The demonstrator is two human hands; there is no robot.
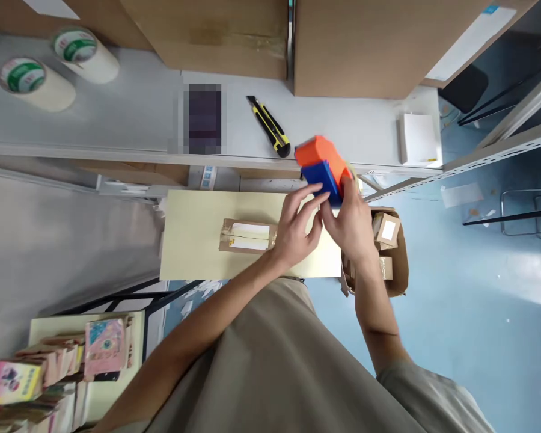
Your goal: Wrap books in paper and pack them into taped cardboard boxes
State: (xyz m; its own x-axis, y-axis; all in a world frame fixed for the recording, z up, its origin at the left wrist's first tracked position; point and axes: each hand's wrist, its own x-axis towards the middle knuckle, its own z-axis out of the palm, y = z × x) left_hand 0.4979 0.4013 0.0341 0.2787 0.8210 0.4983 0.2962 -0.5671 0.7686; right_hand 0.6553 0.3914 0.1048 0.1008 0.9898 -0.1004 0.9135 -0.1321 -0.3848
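Orange-and-blue tool [323, 157]: held up between the hands, seen against the front edge of the grey shelf, orange part farther from the body, blue part nearer.
Right hand [354, 219]: fingers closed around the tool's near right side, gripping it.
Left hand [297, 231]: fingers bent and partly spread, fingertips at the blue part; whether they grip it, I cannot tell.
Cream tabletop [187, 240]: below the hands, bearing a taped carton [247, 236] with white labels, just beside the left hand.
Grey shelf [135, 111]: holds a yellow-and-black cutter [269, 127], a pixelated dark rectangle, two tape rolls [56, 89] at the left, a white stack [418, 138] at the right and large cardboard boxes [216, 36] behind.
Open carton [403, 258]: beyond the right forearm, with small boxes [386, 231] inside.
Books [106, 346]: stacked at lower left.
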